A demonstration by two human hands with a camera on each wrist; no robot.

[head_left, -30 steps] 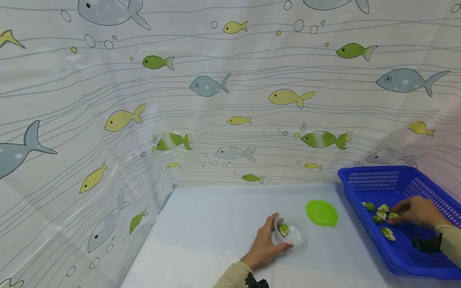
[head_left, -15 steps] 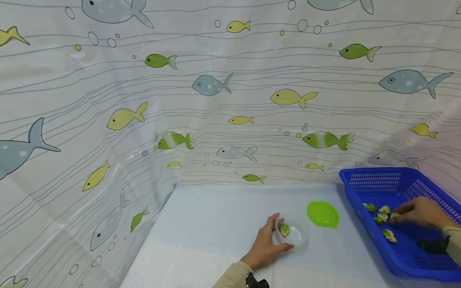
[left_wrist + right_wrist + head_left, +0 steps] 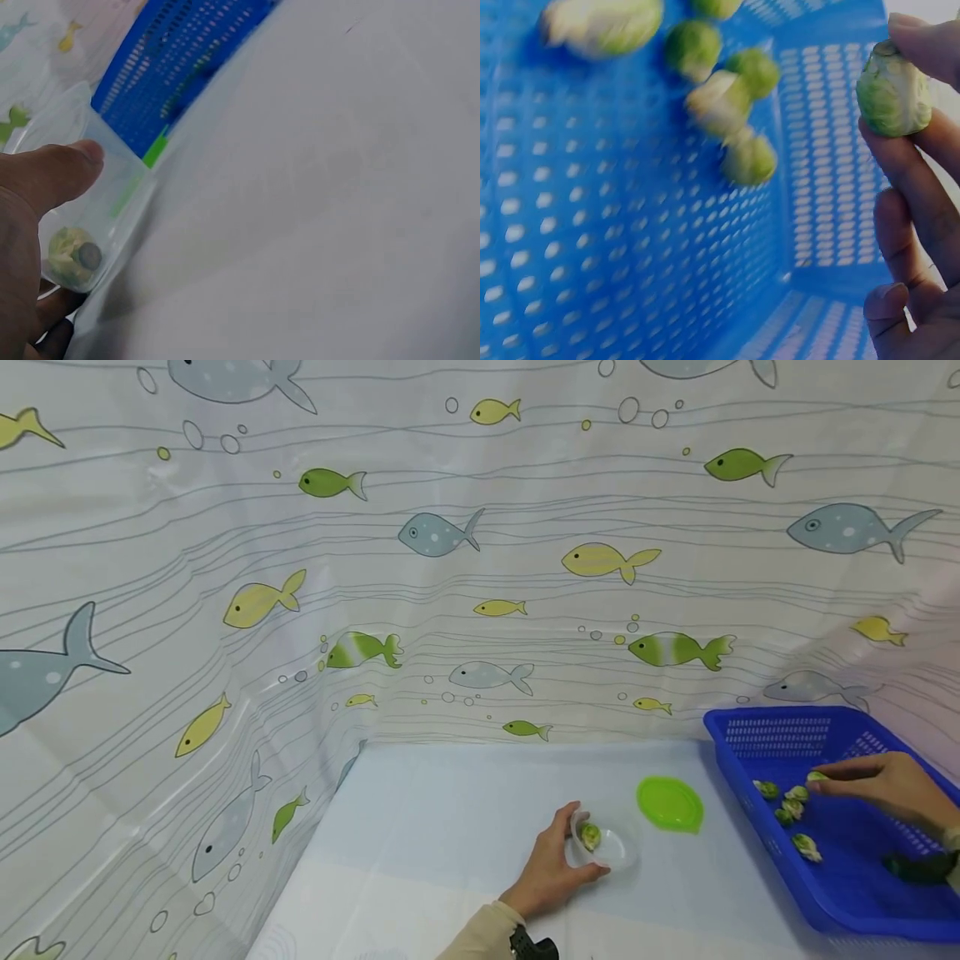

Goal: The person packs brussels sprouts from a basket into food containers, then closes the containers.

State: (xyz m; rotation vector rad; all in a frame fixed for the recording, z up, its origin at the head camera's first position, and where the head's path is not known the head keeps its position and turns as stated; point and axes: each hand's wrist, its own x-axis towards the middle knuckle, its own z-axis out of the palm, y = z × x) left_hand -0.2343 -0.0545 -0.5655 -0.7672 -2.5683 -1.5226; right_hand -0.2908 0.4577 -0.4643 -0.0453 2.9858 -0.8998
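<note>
My left hand (image 3: 551, 868) grips a clear plastic container (image 3: 621, 852) from its left side, thumb in front and fingers behind. Inside it lies one Brussels sprout (image 3: 73, 255), seen through the wall in the left wrist view. Over the blue basket, my right hand (image 3: 892, 787) pinches another Brussels sprout (image 3: 894, 91) between thumb and fingertips, raised above the basket floor. Several more Brussels sprouts (image 3: 792, 807) lie in the basket, to the left of that hand.
The blue perforated basket (image 3: 810, 893) stands at the table's right side. A bright green lid (image 3: 670, 803) lies on the white table (image 3: 435, 827) between container and basket. A fish-printed sheet (image 3: 465, 635) rises behind the table.
My right hand has lifted a Brussels sprout off the basket floor, moving up and slightly right. The left hand has kept its grip on the container in place.
</note>
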